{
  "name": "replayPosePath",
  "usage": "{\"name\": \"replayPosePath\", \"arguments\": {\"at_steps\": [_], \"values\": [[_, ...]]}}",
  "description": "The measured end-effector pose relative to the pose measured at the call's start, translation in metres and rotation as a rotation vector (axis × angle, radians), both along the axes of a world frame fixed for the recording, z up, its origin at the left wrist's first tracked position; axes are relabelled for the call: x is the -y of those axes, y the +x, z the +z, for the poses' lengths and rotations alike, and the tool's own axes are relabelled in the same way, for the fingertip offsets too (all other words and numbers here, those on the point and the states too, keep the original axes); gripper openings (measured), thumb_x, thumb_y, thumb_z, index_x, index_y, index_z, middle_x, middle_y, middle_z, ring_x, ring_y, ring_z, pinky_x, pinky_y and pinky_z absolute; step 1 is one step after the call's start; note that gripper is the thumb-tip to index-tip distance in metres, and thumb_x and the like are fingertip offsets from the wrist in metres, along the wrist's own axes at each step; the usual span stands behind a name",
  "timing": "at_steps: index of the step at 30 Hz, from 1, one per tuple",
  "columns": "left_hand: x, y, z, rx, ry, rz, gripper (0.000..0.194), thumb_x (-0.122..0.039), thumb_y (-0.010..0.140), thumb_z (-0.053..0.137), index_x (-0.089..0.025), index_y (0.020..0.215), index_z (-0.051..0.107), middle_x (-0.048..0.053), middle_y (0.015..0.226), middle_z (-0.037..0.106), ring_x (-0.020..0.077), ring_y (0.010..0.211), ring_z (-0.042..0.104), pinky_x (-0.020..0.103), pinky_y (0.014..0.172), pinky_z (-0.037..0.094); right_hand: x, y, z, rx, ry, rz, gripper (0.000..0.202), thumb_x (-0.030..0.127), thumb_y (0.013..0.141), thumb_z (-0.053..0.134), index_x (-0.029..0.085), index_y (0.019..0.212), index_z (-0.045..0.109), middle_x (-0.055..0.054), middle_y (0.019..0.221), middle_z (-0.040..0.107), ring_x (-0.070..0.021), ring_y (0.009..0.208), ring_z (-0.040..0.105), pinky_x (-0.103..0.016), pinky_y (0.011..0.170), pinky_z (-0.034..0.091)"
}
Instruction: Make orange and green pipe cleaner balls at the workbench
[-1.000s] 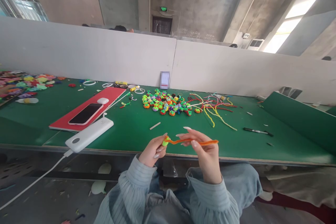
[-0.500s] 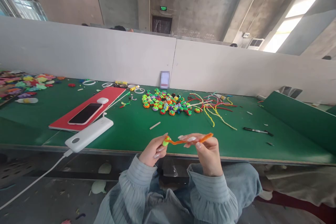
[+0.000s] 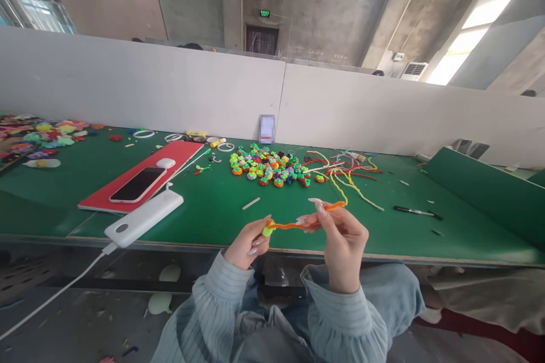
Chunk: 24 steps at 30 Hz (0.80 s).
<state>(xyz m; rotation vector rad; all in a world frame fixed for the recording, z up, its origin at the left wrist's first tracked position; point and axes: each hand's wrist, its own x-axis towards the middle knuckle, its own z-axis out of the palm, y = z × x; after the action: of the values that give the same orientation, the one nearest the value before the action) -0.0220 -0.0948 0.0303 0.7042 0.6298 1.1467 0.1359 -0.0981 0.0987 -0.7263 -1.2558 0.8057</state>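
Note:
My left hand (image 3: pixel 249 242) pinches a small yellow-green coiled piece (image 3: pixel 268 231) over the table's front edge. From that piece an orange pipe cleaner (image 3: pixel 287 226) runs out to the right, nearly level. My right hand (image 3: pixel 343 235) is closed on the pipe cleaner, whose free end sticks out past the fingers. How the orange strand joins the green piece is partly hidden by my left fingertips. Beyond both hands lies a pile of small colourful fuzzy balls with green tops (image 3: pixel 272 167).
Yellow and red pipe cleaners (image 3: pixel 353 184) spread right of the pile, with a black pen (image 3: pixel 418 213) farther right. A phone (image 3: pixel 138 185) lies on a red folder (image 3: pixel 100 198), a white power bank (image 3: pixel 145 218) beside it. Another phone (image 3: pixel 267 129) leans against the white partition (image 3: pixel 191 96).
My right hand has shifted slightly right and its fingers have changed position along the orange pipe cleaner, which is now straighter. My left hand stays nearly still.

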Motion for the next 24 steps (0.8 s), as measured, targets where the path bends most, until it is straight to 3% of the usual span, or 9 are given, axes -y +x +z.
{"name": "replayPosePath", "arguments": {"at_steps": [5,9,13,15,17,20,24], "values": [[0.002,-0.001,0.005,-0.017,0.016,0.023,0.034,-0.042,0.076,0.06,-0.015,0.065,0.042,-0.012,0.038,0.025,-0.0007,0.028,0.014,0.015,0.033,0.011,0.004,-0.009,0.004,-0.07,-0.007,-0.051,0.015,0.028,0.084,0.054,0.016,0.079,0.063,-0.004,0.064,0.067,-0.0196,0.063,0.066,-0.027,0.047,0.051],[0.003,-0.001,0.006,-0.063,0.045,0.095,0.04,-0.045,0.077,0.057,-0.016,0.059,0.037,-0.012,0.038,0.026,-0.0008,0.027,0.015,0.016,0.032,0.012,0.001,-0.001,-0.003,-0.151,0.057,-0.012,0.027,0.037,0.088,0.044,0.016,0.09,0.062,-0.011,0.089,0.068,-0.0254,0.087,0.065,-0.028,0.05,0.053],[0.004,0.003,0.008,-0.1,0.067,0.161,0.042,-0.047,0.076,0.057,-0.016,0.056,0.035,-0.011,0.038,0.026,-0.0008,0.027,0.017,0.016,0.032,0.012,-0.001,0.006,-0.016,-0.019,0.017,0.148,0.036,0.035,0.077,0.062,0.021,0.11,0.057,-0.012,0.113,0.061,-0.0271,0.103,0.058,-0.033,0.063,0.056],[0.005,0.005,0.01,-0.116,0.056,0.179,0.041,-0.047,0.074,0.059,-0.016,0.058,0.039,-0.011,0.039,0.027,-0.0008,0.028,0.017,0.016,0.033,0.012,-0.001,0.002,-0.022,0.107,-0.064,0.264,0.044,0.028,0.071,0.069,0.021,0.113,0.058,-0.011,0.117,0.059,-0.0265,0.103,0.058,-0.034,0.069,0.056],[0.006,0.006,0.012,-0.124,0.043,0.167,0.037,-0.047,0.072,0.061,-0.014,0.063,0.047,-0.011,0.039,0.026,-0.0006,0.028,0.017,0.017,0.033,0.011,-0.002,-0.005,-0.028,0.194,-0.109,0.317,0.039,0.025,0.07,0.07,0.021,0.108,0.062,-0.009,0.112,0.063,-0.0258,0.1,0.059,-0.034,0.072,0.056],[0.006,0.007,0.013,-0.115,0.037,0.128,0.035,-0.045,0.072,0.062,-0.011,0.08,0.058,-0.012,0.04,0.025,-0.0002,0.03,0.015,0.017,0.034,0.01,-0.004,-0.014,-0.035,0.225,-0.113,0.297,0.017,0.025,0.075,0.065,0.021,0.091,0.07,-0.006,0.098,0.069,-0.0232,0.091,0.063,-0.033,0.072,0.056],[0.005,0.006,0.008,-0.077,0.035,0.069,0.038,-0.041,0.074,0.06,-0.01,0.096,0.059,-0.012,0.041,0.024,0.0,0.031,0.013,0.017,0.034,0.008,-0.008,-0.016,-0.04,0.194,-0.087,0.294,0.011,0.024,0.076,0.064,0.022,0.084,0.071,-0.003,0.086,0.07,-0.0169,0.068,0.064,-0.028,0.062,0.056]]}}
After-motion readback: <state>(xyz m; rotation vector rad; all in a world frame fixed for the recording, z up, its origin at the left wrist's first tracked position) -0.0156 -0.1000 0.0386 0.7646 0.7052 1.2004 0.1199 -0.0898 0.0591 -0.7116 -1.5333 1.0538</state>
